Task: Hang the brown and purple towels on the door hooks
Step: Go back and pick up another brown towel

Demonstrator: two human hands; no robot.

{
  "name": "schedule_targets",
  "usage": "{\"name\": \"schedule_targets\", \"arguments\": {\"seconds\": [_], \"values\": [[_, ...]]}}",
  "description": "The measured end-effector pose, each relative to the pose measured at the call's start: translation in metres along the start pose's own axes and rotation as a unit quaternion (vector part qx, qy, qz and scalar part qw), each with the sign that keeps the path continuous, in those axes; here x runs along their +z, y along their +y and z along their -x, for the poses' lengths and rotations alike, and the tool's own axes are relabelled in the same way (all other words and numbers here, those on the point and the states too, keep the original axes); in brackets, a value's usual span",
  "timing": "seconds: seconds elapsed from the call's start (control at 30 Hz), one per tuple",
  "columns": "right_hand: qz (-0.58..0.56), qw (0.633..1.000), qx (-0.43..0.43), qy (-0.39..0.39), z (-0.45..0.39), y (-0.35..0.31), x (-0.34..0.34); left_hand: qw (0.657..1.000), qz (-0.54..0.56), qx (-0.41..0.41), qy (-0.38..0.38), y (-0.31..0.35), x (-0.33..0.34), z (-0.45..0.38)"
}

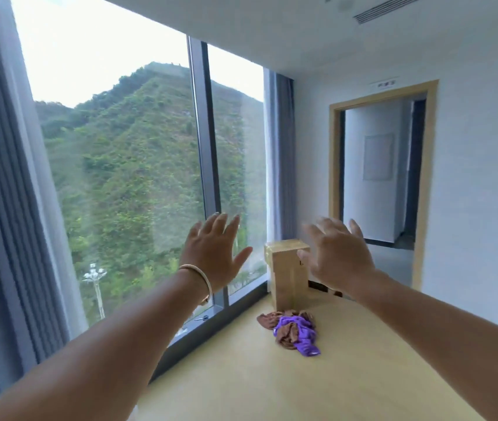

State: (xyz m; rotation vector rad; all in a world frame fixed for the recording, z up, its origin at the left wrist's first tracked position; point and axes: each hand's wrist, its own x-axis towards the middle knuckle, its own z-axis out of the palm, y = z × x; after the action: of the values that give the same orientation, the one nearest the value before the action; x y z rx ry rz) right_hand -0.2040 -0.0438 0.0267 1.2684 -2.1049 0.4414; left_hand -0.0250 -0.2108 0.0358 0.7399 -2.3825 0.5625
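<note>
A brown towel (267,318) and a purple towel (297,332) lie crumpled together in one heap on the pale yellow surface (302,384), just in front of a cardboard box. My left hand (214,253) and my right hand (337,253) are both raised in the air above and beyond the heap, fingers spread and straight, holding nothing. A thin bracelet circles my left wrist. No door hooks are visible.
A tall cardboard box (290,273) stands upright behind the towels. A large window (120,177) with grey curtains fills the left side. An open doorway (381,183) with a light wooden frame is at the right, leading to another room.
</note>
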Motion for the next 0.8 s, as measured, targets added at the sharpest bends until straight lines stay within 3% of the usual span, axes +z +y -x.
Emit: {"name": "schedule_targets", "arguments": {"seconds": [0.4,0.8], "values": [[0.113,0.975,0.185,-0.045,0.036,0.237,0.018,0.981,0.128,0.143,0.02,0.236,0.088,-0.138],[0.153,0.95,0.256,-0.091,0.031,0.342,0.064,0.96,0.167,0.224,0.027,0.352,0.174,-0.221]]}}
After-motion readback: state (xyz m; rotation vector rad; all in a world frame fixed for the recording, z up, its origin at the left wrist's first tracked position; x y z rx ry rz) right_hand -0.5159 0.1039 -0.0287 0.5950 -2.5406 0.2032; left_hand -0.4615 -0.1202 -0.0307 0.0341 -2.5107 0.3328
